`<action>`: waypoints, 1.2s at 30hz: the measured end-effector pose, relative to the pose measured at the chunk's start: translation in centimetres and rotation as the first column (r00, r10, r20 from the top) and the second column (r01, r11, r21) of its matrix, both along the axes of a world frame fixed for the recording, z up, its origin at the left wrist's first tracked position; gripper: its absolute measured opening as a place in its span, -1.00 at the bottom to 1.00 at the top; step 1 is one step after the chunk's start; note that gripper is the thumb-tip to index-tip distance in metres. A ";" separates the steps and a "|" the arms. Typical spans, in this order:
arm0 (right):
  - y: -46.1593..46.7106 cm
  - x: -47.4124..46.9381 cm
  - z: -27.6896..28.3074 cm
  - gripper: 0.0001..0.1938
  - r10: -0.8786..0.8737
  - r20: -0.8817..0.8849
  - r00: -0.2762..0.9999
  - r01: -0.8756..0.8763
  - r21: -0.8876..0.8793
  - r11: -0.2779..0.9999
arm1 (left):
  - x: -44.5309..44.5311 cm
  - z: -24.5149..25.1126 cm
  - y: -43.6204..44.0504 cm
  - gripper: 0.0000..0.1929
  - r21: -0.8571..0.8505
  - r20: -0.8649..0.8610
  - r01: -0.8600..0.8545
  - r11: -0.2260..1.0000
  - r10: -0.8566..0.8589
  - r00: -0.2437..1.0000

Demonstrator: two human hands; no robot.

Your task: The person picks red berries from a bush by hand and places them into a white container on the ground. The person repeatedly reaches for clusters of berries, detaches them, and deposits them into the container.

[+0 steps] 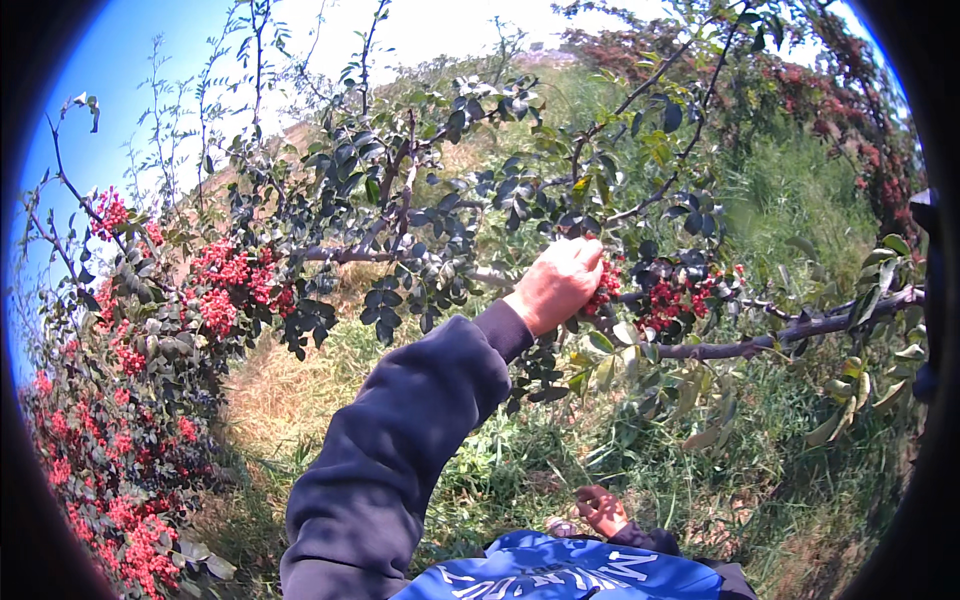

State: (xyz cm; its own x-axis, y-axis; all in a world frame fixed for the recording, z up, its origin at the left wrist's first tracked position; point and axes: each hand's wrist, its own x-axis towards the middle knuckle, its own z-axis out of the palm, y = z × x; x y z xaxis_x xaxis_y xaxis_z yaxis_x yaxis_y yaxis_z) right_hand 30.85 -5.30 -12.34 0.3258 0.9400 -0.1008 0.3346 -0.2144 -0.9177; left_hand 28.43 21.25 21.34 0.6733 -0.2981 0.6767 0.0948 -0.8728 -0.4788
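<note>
My left hand (561, 279) reaches up in a dark sleeve to a thorny prickly ash branch, its bent fingers closed at a red berry cluster (606, 288). The fingertips and the exact grip are partly hidden behind the back of the hand. Right of it, another red cluster (666, 301) hangs among dark green leaves. The grey-brown branch (739, 347) runs on to the right. Low in front of my body is my right hand (601, 510), fingers curled; whether it holds anything cannot be made out.
A bush at left carries many red clusters (221, 281), more of them lower down (146, 551). Thin upright shoots (257, 67) rise behind. Grass (510, 457) covers the ground. Other red-fruited shrubs (832, 97) stand back right. My blue printed garment (570, 566) shows below.
</note>
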 end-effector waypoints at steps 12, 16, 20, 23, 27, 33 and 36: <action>1.2 1.3 0.3 -0.66 0.031 -0.046 0.998 -0.030 0.023 0.999 | 0.1 -0.2 2.7 -0.80 -0.620 0.008 0.178 0.765 -0.220 0.975; 1.2 1.2 1.7 -0.66 0.058 0.011 0.998 -0.058 0.076 0.995 | 0.1 0.2 3.0 -0.66 -0.940 -0.061 0.074 0.334 -0.377 0.924; 1.2 0.9 2.8 -0.68 0.094 0.088 0.992 -0.092 -0.024 0.995 | -0.2 0.7 3.2 -0.55 -0.993 -0.111 -0.072 0.096 -0.493 0.863; 1.0 0.4 1.0 -0.64 0.043 0.014 0.999 -0.044 0.087 0.995 | -0.9 0.5 2.4 -0.54 -0.999 -0.015 0.007 0.048 -0.455 0.890; 0.9 0.1 1.9 -0.65 0.090 0.073 0.993 -0.087 -0.034 0.996 | -1.2 -0.6 2.4 -0.62 -0.935 -0.009 0.092 0.341 -0.284 0.959; 1.5 0.0 1.3 -0.66 0.074 0.007 0.997 -0.075 0.014 0.997 | -1.2 0.5 -1.1 -0.80 -0.594 0.046 0.008 0.805 0.024 0.999; 1.6 0.2 0.9 -0.66 0.107 0.046 0.993 -0.105 -0.034 0.994 | -1.4 -0.3 -1.5 -0.78 -0.535 0.108 0.122 0.836 -0.075 0.991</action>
State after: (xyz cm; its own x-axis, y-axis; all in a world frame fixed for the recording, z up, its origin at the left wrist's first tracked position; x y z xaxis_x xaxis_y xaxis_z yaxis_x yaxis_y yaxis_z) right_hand 31.00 -3.71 -11.40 0.2295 0.9662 -0.1172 0.4002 -0.2034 -0.8935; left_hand 27.06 19.77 21.08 0.5969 0.0678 0.7994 0.0113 -0.9970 0.0761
